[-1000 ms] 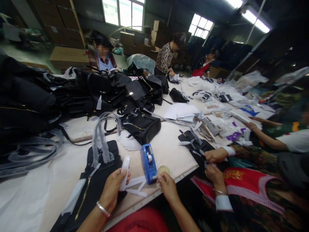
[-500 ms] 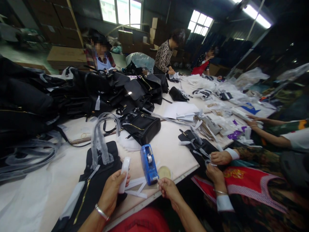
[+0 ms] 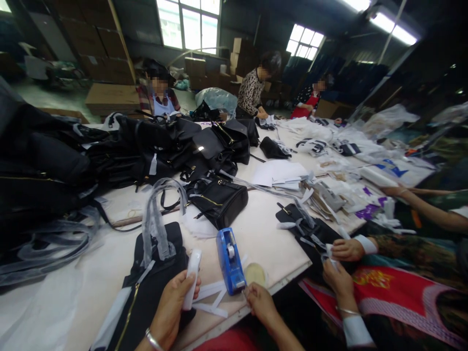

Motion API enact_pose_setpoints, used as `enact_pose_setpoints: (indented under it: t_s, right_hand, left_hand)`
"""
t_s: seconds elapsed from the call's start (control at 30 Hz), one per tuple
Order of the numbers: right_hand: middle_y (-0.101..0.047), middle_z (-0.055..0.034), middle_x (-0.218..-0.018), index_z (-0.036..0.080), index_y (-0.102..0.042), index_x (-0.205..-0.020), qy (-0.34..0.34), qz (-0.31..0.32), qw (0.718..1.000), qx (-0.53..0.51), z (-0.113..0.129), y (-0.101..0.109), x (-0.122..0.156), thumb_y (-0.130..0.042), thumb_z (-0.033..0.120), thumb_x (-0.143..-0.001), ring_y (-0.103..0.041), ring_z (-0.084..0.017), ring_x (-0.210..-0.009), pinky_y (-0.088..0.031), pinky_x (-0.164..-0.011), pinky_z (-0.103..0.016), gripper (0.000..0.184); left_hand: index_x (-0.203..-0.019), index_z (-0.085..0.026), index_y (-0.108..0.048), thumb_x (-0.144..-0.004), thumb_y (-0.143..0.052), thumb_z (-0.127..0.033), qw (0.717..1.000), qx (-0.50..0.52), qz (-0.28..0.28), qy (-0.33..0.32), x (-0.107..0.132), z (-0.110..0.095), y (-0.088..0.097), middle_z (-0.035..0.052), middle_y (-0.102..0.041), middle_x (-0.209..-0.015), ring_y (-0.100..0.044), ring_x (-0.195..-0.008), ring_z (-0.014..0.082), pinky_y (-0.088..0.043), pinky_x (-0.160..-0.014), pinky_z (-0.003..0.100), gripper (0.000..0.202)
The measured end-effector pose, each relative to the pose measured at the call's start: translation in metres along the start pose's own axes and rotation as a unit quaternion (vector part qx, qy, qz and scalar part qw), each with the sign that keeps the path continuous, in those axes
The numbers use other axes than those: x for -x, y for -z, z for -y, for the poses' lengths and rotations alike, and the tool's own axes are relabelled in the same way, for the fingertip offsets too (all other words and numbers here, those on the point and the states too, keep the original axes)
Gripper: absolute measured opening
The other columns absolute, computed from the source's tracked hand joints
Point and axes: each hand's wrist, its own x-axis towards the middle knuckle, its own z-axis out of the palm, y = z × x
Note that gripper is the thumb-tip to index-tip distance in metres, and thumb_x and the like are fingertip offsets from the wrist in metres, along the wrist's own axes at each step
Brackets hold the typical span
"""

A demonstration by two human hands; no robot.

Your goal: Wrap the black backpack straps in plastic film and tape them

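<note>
My left hand [image 3: 175, 295] is closed around a white, padded-looking strip [image 3: 192, 279], held upright above a black bag [image 3: 157, 273] with a gold zipper. Clear plastic wraps the bag's straps [image 3: 153, 219]. A blue tape dispenser [image 3: 229, 263] stands on the table between my hands. At its cutting end, the fingers of my right hand [image 3: 261, 303] are pinched together on what looks like the end of the tape, though it is too small to see well. Loose white strips [image 3: 212, 297] lie between my left hand and the dispenser.
A yellowish tape roll [image 3: 256, 275] lies by the table edge [image 3: 278, 285]. Another black bag [image 3: 219, 200] and a large heap of black bags [image 3: 153, 141] are beyond. To the right, a co-worker's hands [image 3: 340, 263] work over a bag [image 3: 303, 229]. White sheets [image 3: 280, 171] lie farther back.
The whole view has shifted slightly down and right. My hands keep nearly the same places by the bag and the dispenser, with the same grips.
</note>
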Motion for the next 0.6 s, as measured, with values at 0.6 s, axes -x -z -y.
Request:
enact_pose_setpoints:
  t_s: [0.6]
  right_hand:
    - [-0.065,0.0002,-0.078,0.021,-0.062,-0.086,0.352,0.185,0.909,0.122,0.163,-0.076,0.034,-0.042,0.021,-0.091,-0.06,-0.014,-0.074,-0.043,-0.071,-0.023,0.021]
  left_hand:
    - [-0.084,-0.013,-0.065,-0.074,-0.067,-0.043,0.998,0.004,0.026,-0.059,0.004,0.001,-0.003,-0.0002,-0.06,-0.061,-0.047,-0.049,0.0085,-0.033,-0.047,0.018,0.032]
